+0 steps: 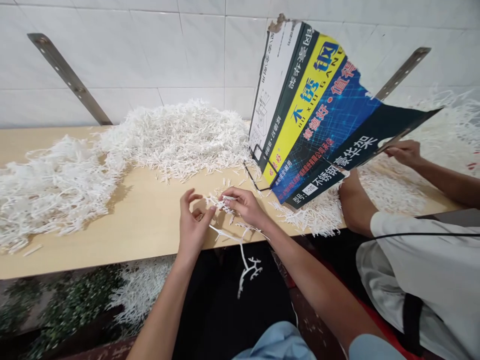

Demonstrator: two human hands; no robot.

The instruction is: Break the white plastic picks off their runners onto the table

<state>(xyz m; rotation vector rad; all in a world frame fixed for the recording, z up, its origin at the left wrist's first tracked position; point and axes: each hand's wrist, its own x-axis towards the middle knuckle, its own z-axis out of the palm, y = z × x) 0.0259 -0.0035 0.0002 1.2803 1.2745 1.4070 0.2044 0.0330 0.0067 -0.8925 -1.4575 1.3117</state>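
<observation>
My left hand (194,220) is over the front of the table, its thumb and fingers closed around part of a white branched plastic twig (243,252). The twig's forked arms hang past the table edge, in front of my dark trousers. Close by on the right, my right hand (245,206) pinches small white plastic sticks (225,201) between thumb and fingers. Its fingertips nearly meet those of my left hand, and the twig's upper tips show between them. A few loose white sticks lie on the tabletop around my fingers.
A large pile of white sticks (187,137) lies against the tiled wall, with white branched twigs (48,190) at left. A printed cardboard sheet (311,115) stands upright at right. Beyond it show a co-worker's hand (405,152) and white shirt. Green plants (75,305) are below the table.
</observation>
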